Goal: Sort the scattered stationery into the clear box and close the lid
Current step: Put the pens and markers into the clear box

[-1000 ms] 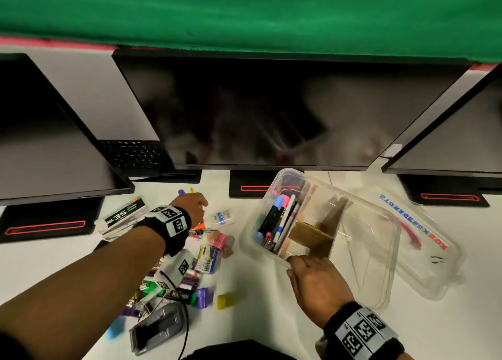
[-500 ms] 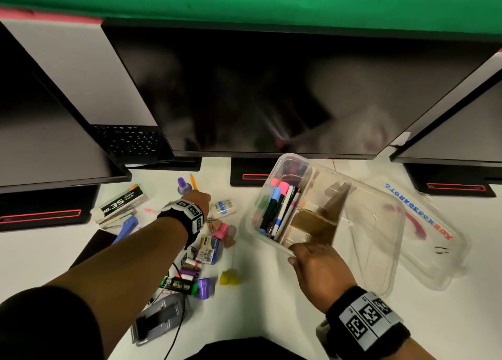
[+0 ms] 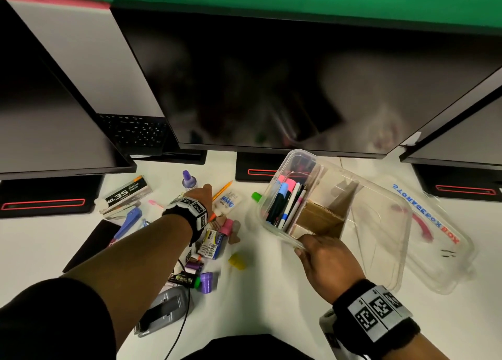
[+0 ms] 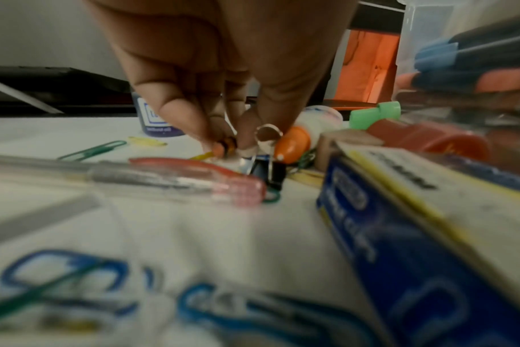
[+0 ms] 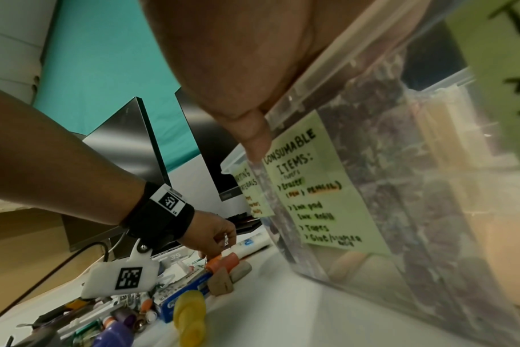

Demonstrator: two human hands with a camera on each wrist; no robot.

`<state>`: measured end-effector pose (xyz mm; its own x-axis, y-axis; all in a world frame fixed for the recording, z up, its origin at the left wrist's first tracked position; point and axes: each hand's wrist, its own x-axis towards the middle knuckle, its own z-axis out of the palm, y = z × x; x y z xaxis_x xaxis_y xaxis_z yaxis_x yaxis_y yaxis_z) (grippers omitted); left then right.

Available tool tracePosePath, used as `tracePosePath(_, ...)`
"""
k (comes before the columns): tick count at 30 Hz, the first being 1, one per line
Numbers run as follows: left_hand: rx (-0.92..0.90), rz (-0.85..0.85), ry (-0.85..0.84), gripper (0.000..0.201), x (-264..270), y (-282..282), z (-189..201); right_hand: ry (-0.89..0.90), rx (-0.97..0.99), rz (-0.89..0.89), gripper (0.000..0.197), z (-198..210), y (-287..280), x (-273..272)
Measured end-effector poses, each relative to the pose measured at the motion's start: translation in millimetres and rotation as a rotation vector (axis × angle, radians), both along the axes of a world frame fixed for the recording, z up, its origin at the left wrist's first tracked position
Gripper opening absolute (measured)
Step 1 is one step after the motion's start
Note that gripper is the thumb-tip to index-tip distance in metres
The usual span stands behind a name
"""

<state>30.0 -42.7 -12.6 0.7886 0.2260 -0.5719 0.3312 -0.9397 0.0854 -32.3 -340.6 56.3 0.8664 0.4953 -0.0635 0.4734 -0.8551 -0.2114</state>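
Note:
The clear box (image 3: 380, 223) stands right of centre with pens and markers (image 3: 285, 204) in its left compartment and cardboard dividers (image 3: 323, 218). My right hand (image 3: 323, 253) grips its near rim, thumb (image 5: 253, 136) on the outer wall above green labels (image 5: 309, 183). The lid (image 3: 445, 240) lies under and to the right of the box. Scattered stationery (image 3: 212, 245) lies left of it. My left hand (image 3: 202, 196) reaches into the pile, and its fingertips (image 4: 205, 138) pinch the eraser end of a yellow pencil (image 3: 223, 189).
Three dark monitors (image 3: 271, 87) line the back, with a keyboard (image 3: 133, 131) behind. Close by the pencil lie a glue bottle (image 3: 229, 203), a purple-capped bottle (image 3: 188, 180), a staples box (image 3: 125, 194), a binder clip (image 4: 267, 169) and paper clips (image 4: 95, 150). A grey tape dispenser (image 3: 165, 310) sits near me.
My left hand has reached slightly farther back and right, onto the pencil's end. The right hand keeps hold of the box rim. The head view has shifted closer.

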Motion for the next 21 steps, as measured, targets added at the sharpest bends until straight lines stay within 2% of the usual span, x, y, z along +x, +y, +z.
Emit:
tracePosePath(7, -0.042, 0.026, -0.095, 0.012, -21, 19, 9, 0.097, 0.041, -0.023, 0.017, 2, 10, -5)
tracePosePath(11, -0.025, 0.006, -0.101, 0.017, -37, 42, 16, 0.102, 0.049, -0.083, 0.016, 4, 13, -8)
tracePosePath(16, 0.012, 0.005, -0.116, 0.028, -60, 70, 25, 0.218, 0.056, -0.217, 0.022, 20, 24, -12)
tracePosePath(18, -0.014, -0.002, -0.134, 0.029, -72, 81, 25, 0.166, 0.158, -0.291, 0.019, 32, 40, -10)
tracePosePath(21, -0.022, -0.032, -0.141, 0.031, -88, 96, 29, 0.003, 0.296, -0.259, 0.014, 42, 75, -8)
